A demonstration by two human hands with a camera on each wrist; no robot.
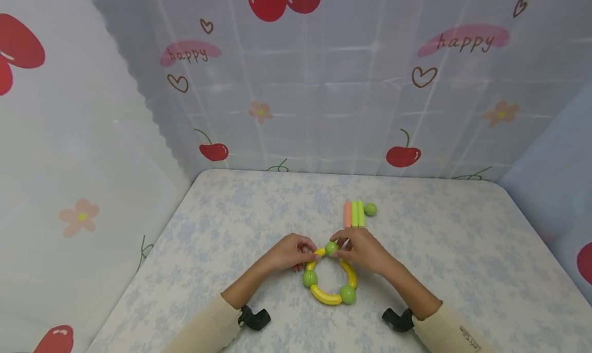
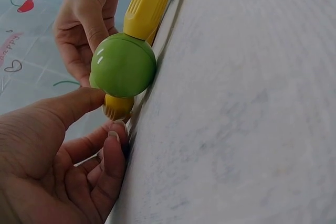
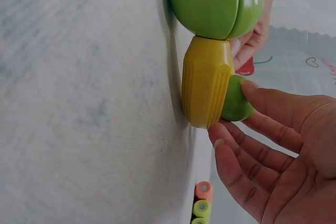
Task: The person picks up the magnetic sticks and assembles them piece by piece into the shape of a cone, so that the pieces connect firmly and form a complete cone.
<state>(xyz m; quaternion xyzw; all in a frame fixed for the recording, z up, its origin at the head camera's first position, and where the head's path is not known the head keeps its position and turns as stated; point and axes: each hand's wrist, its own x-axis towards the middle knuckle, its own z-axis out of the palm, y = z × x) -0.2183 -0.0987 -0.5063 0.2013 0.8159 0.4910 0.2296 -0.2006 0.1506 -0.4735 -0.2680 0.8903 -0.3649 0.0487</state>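
Observation:
On the table lies a ring of curved yellow rods (image 1: 326,296) and green balls (image 1: 348,294), toy building pieces joined end to end. My left hand (image 1: 288,252) pinches the upper-left yellow rod (image 2: 118,107) between thumb and fingers, beside the left green ball (image 2: 124,65). At the top of the ring, my right hand (image 1: 363,249) pinches another green ball (image 1: 331,248), with the thumb on it in the right wrist view. The curved yellow rod (image 1: 349,275) on the right runs down from near that ball to the lower-right ball; its upper end is partly hidden by my right hand.
Behind my right hand lie an orange straight rod (image 1: 348,214) and two light-green rods (image 1: 357,214) side by side. A loose green ball (image 1: 370,209) is just right of them. The patterned tabletop (image 1: 259,204) ends at a printed curtain (image 1: 314,96).

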